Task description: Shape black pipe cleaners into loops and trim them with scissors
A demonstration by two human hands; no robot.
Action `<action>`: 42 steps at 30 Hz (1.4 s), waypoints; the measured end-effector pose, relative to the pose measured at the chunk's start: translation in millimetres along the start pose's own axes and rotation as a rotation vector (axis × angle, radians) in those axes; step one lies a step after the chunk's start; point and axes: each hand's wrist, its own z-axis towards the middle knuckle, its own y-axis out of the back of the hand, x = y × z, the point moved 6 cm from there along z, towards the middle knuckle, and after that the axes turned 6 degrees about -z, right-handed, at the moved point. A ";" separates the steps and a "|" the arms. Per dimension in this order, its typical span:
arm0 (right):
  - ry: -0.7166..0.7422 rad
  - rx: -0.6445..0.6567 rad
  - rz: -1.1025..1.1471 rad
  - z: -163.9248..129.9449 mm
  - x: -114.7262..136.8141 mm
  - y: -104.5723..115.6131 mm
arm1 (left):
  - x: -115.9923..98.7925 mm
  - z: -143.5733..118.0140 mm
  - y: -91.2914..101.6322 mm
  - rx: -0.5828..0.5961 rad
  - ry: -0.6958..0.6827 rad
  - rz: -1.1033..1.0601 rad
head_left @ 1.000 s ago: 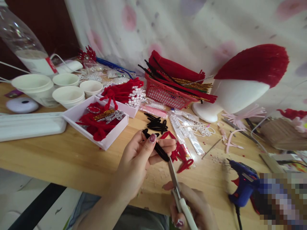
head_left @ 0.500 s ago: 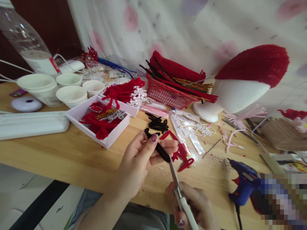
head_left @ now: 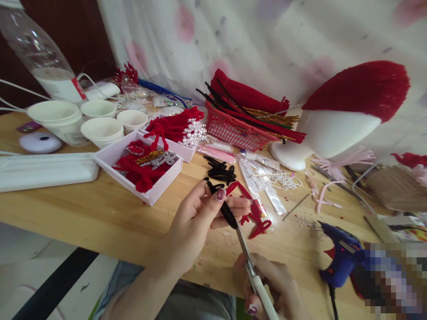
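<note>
My left hand pinches a folded black pipe cleaner between thumb and fingers, just above the table. In my right hand is a pair of scissors with pale handles. The tips of the blades meet the lower end of the black pipe cleaner; whether they are parted there I cannot make out. Beyond my left hand lies a small pile of black pipe cleaner pieces. Red pipe cleaner loops lie right behind my fingers.
A blue glue gun stands at the right. Behind are a pink box of red and glittery pieces, a red basket of pipe cleaners and a white foam head with a red top. Paper cups and a bottle stand left.
The whole view has shifted a little, so things sit slightly further right. Both hands keep their hold, and the scissors stay at the end of the black pipe cleaner.
</note>
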 end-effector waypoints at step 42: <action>-0.026 0.044 0.308 8.9 8.9 -13.7 | 12.0 -7.7 -1.1 -0.117 -0.107 -0.128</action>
